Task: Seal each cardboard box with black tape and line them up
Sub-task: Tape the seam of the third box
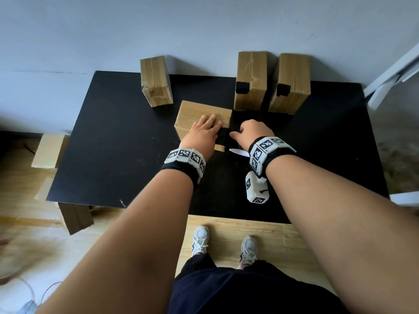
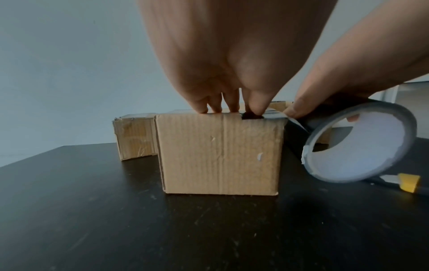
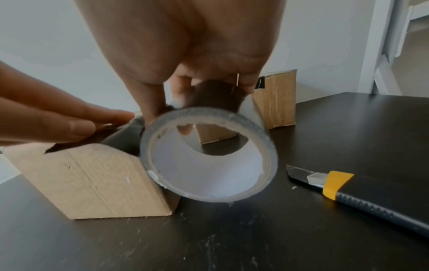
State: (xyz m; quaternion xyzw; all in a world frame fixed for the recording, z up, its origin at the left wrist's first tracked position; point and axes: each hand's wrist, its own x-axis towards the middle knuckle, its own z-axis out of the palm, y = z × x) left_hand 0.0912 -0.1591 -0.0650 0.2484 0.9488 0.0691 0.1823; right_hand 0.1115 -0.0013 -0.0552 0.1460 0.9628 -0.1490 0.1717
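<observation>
Tape (image 3: 144,133) was being laid on the box (image 2: 220,155) that stood near the middle of the black counter (image 1: 113,143). The left hand (image 1: 201,134) was kept flat on the top of the box, fingers (image 2: 232,102) straight, and the black strip was pressed down under them at the near edge. The roll (image 3: 209,154) was gripped by the right hand (image 1: 249,132), with the thumb over the outside and a fingertip seen through the white core; it was held just beside the right face of the box, and the strip ran from it up over the corner.

Two taped boxes (image 1: 250,80) stood side by side at the back right, each with a black patch on its edge. A fourth box (image 1: 156,81) stood at the back left; no black tape was seen on it. A knife (image 3: 348,190) with its blade out lay on the counter to the right of the roll.

The box looked light and probably empty, so it was likely to slide or tip if the roll was pulled hard; it was best held down from above, as was done here. The cardboard seemed stiff at the edges but soft in the middle of the faces. The tape was thin and sticky, and was best kept tight between roll and box, so that it would not fold on itself. The knife was best taken only by the handle.
</observation>
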